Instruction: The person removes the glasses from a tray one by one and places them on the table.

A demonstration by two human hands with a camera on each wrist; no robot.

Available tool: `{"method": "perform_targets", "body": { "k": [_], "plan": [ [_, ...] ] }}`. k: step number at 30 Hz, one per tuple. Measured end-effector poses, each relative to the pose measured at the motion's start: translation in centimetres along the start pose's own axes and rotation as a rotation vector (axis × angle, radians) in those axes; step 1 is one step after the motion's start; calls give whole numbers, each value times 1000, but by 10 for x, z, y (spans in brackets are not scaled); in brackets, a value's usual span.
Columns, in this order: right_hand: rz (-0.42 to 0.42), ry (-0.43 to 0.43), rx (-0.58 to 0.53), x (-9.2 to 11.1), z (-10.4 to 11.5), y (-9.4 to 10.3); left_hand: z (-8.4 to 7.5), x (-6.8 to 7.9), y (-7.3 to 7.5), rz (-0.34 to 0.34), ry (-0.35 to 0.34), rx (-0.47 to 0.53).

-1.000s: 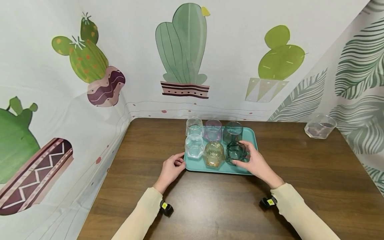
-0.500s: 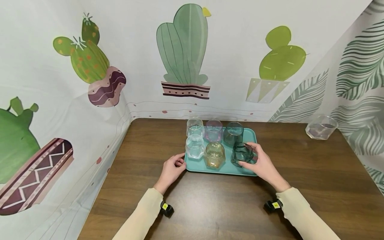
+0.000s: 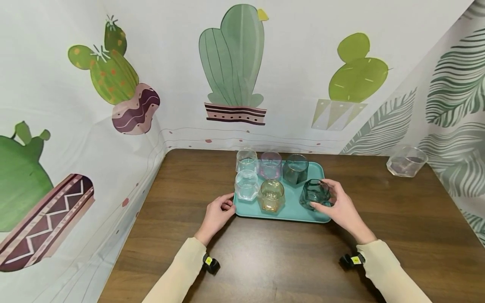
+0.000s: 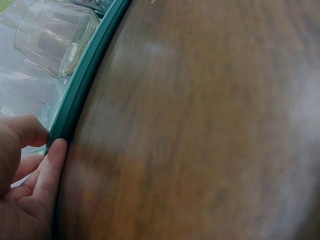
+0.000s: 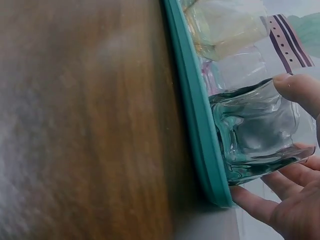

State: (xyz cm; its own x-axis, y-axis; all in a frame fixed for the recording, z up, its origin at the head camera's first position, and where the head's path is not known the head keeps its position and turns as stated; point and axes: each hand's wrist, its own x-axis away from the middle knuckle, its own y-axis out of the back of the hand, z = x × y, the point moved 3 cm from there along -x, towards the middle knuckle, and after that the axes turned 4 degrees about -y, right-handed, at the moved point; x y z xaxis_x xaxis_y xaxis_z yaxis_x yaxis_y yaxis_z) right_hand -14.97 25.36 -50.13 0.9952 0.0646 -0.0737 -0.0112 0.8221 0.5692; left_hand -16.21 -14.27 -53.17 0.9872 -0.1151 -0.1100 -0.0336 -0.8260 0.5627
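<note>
My right hand (image 3: 344, 210) grips a dark green drinking glass (image 3: 313, 192), thumb on the near side and fingers round its right side. The glass stands upright at the front right of a teal tray (image 3: 293, 213); in the right wrist view its base is at the tray's rim (image 5: 192, 105). My left hand (image 3: 217, 215) holds the tray's front left corner, thumb and finger pinching the rim (image 4: 82, 80) in the left wrist view. Left of the dark green glass is an amber glass (image 3: 271, 197). A clear glass (image 3: 247, 187) stands nearest my left hand.
Along the tray's back stand a clear glass (image 3: 247, 159), a purple glass (image 3: 270, 166) and a grey glass (image 3: 296, 170). Another clear glass (image 3: 406, 163) is at the back right of the wooden table (image 3: 273, 256). A cactus-print cloth (image 3: 295, 75) hangs behind.
My right hand has moved the dark green glass rightward along the tray, away from the amber glass, widening the gap between them. The left hand stays at the tray's corner.
</note>
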Motion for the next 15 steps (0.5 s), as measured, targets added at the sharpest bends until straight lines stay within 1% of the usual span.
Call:
{"method": "perform_targets", "body": {
  "k": [4, 7, 9, 15],
  "plan": [
    [0, -11, -11, 2, 5, 6, 0, 1, 0, -9, -22, -1],
    [-8, -4, -30, 2, 9, 10, 0, 1, 0, -23, -52, -6],
    [-19, 3, -37, 2, 10, 13, 0, 1, 0, -27, -55, -7],
    [-39, -8, -29, 0, 7, 20, 1, 1, 0, -11, -25, 0]
  ]
}}
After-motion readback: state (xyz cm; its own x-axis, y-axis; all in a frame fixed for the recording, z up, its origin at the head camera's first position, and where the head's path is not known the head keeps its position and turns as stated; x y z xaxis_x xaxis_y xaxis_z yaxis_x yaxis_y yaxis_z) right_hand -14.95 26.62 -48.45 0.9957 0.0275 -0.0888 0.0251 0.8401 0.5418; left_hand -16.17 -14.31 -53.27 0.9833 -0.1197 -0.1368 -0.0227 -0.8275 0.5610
